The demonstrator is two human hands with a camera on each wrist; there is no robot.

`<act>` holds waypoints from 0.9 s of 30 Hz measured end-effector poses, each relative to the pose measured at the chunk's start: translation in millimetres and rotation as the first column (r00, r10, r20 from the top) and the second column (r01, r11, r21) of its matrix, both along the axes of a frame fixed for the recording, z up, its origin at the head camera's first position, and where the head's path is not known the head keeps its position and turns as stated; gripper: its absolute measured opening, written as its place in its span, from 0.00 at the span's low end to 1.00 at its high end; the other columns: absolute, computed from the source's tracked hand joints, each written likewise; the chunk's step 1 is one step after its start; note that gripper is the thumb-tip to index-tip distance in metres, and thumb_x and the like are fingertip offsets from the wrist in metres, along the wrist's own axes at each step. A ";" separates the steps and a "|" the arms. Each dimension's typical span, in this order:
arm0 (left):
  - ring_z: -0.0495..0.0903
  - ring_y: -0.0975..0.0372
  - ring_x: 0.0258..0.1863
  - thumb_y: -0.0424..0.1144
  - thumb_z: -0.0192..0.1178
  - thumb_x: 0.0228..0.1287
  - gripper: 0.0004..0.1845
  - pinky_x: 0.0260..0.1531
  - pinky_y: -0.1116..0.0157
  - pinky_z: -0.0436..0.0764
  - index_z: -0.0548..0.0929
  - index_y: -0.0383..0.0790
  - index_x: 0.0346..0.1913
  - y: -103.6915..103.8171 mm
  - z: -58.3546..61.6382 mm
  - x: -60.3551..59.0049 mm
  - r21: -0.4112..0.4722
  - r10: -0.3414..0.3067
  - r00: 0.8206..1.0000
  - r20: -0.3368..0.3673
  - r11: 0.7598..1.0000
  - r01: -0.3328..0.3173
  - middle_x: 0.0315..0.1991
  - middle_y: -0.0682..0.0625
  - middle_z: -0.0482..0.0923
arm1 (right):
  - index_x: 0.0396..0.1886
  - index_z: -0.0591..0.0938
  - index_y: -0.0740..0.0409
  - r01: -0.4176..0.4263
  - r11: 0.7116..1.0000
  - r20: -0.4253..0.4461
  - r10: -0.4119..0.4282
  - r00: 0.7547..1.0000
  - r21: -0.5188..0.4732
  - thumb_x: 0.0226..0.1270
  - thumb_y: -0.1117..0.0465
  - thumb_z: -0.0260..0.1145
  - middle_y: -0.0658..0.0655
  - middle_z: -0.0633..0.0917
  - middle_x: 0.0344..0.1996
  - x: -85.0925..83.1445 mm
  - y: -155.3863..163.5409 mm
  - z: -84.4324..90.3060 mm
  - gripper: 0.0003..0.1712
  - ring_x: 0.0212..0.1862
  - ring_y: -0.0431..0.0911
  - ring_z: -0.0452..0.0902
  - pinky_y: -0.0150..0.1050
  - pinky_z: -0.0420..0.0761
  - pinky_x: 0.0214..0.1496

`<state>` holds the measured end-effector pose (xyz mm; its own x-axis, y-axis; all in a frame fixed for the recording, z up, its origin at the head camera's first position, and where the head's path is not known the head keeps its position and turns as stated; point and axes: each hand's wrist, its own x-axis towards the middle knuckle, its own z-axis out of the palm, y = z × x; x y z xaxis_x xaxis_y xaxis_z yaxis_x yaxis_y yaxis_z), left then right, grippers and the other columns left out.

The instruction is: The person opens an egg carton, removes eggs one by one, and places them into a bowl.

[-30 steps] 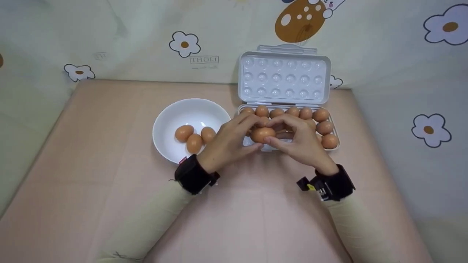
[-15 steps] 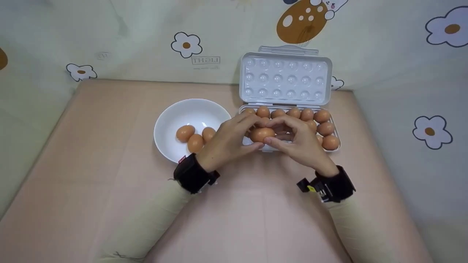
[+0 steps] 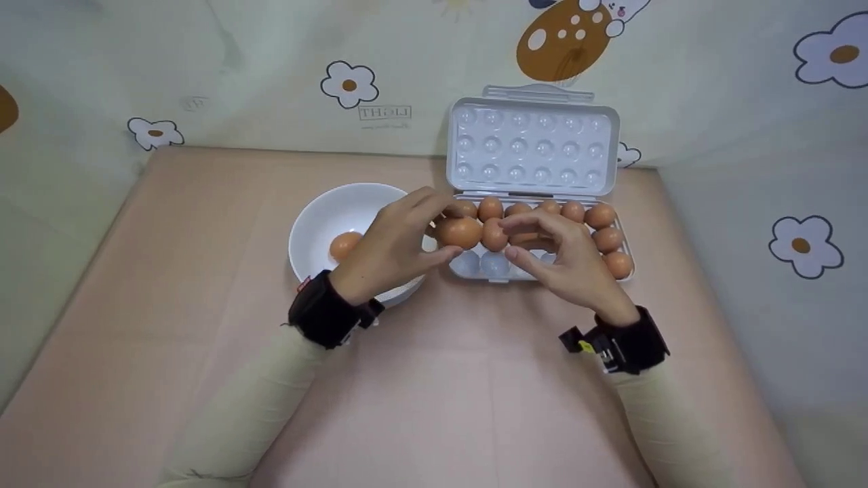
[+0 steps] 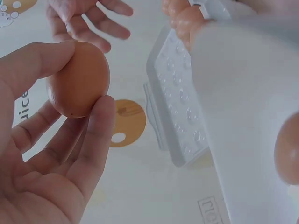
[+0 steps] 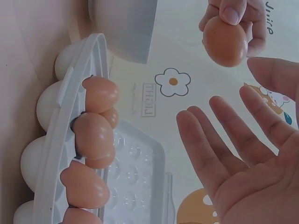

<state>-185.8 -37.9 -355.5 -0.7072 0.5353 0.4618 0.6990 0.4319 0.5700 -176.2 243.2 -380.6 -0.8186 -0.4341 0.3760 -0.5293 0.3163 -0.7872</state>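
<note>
Egg, brown, one: held off the surface above the left end of the egg tray, between that tray and the white bowl. Pinched by the left hand between thumb and curled fingers; the left wrist view shows the egg gripped at the fingertips, with the palm clear of it.

Right hand: holds nothing. Fingers straight and slightly spread, palm turned toward the egg, over the near middle of the tray. The right wrist view shows the open palm with the egg apart from it, beyond the fingertips.

Egg tray, pale plastic, right of centre on the table: brown eggs fill the far row and the right end; two bare cups show at the near left. Some cups are hidden behind the right hand, so the count cannot be told. Lid, dimpled, stands open and upright at the far side against the backdrop.

White bowl, left of the tray, just beside it: one brown egg visible inside; the rest of the interior is covered by the left hand.

Table, pale pink surface. Backdrop, light cloth printed with flowers, at the far side and to the right. Black wrist straps on both arms, over cream sleeves.
</note>
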 end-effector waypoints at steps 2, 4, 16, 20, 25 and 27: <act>0.83 0.59 0.48 0.33 0.76 0.63 0.22 0.49 0.68 0.85 0.82 0.37 0.58 -4.3 3.1 -1.3 -0.021 0.008 1.000 -0.006 1.000 -0.008 0.50 0.46 0.82 | 0.60 0.85 0.59 0.004 1.000 0.006 -0.004 1.000 -0.004 0.72 0.67 0.73 0.51 0.87 0.54 -0.1 1.2 -0.2 0.19 0.54 0.53 0.88 0.39 0.86 0.57; 0.83 0.59 0.46 0.33 0.76 0.63 0.21 0.48 0.66 0.85 0.82 0.37 0.57 -8.7 6.1 -2.5 -0.036 0.011 1.000 -0.003 0.999 -0.011 0.48 0.46 0.81 | 0.60 0.85 0.59 -0.001 1.000 0.013 0.001 1.000 -0.016 0.71 0.68 0.73 0.51 0.87 0.54 -0.6 1.9 -0.6 0.19 0.54 0.56 0.87 0.40 0.86 0.58; 0.80 0.59 0.42 0.33 0.77 0.62 0.19 0.46 0.64 0.83 0.81 0.41 0.53 -38.6 23.6 -10.5 -0.169 0.074 0.997 0.028 0.983 -0.068 0.45 0.49 0.79 | 0.60 0.84 0.60 0.044 0.998 -0.031 -0.042 0.999 0.055 0.69 0.71 0.73 0.56 0.84 0.57 -3.4 3.8 -2.2 0.20 0.57 0.50 0.84 0.37 0.86 0.57; 0.80 0.57 0.43 0.33 0.77 0.61 0.20 0.46 0.61 0.82 0.81 0.42 0.54 -50.5 28.4 -16.7 -0.222 0.097 0.995 0.033 0.971 -0.087 0.46 0.49 0.79 | 0.60 0.84 0.59 0.072 0.991 -0.064 -0.065 0.996 0.116 0.69 0.70 0.74 0.54 0.84 0.57 -3.7 5.0 -1.0 0.21 0.57 0.53 0.84 0.42 0.87 0.57; 0.78 0.55 0.44 0.30 0.76 0.61 0.20 0.46 0.60 0.81 0.81 0.42 0.53 -63.7 30.6 -24.8 -0.268 0.130 0.990 0.046 0.957 -0.113 0.46 0.49 0.79 | 0.59 0.85 0.55 0.132 0.967 -0.134 -0.105 0.985 0.219 0.68 0.67 0.76 0.50 0.85 0.59 -4.5 6.6 0.2 0.21 0.59 0.43 0.80 0.42 0.86 0.58; 0.78 0.54 0.43 0.29 0.76 0.60 0.19 0.44 0.59 0.81 0.82 0.41 0.52 -68.0 30.4 -27.6 -0.284 0.136 0.990 0.048 0.952 -0.117 0.45 0.48 0.80 | 0.60 0.85 0.54 0.150 0.959 -0.155 -0.114 0.981 0.243 0.67 0.66 0.76 0.50 0.85 0.60 -4.7 7.0 0.5 0.22 0.61 0.41 0.78 0.38 0.83 0.61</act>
<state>-213.4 -105.9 -325.1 -0.8013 0.5406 0.2562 0.5932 0.6626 0.4573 -180.9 250.3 -380.1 -0.8229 -0.4210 0.3816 -0.5672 0.5692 -0.5952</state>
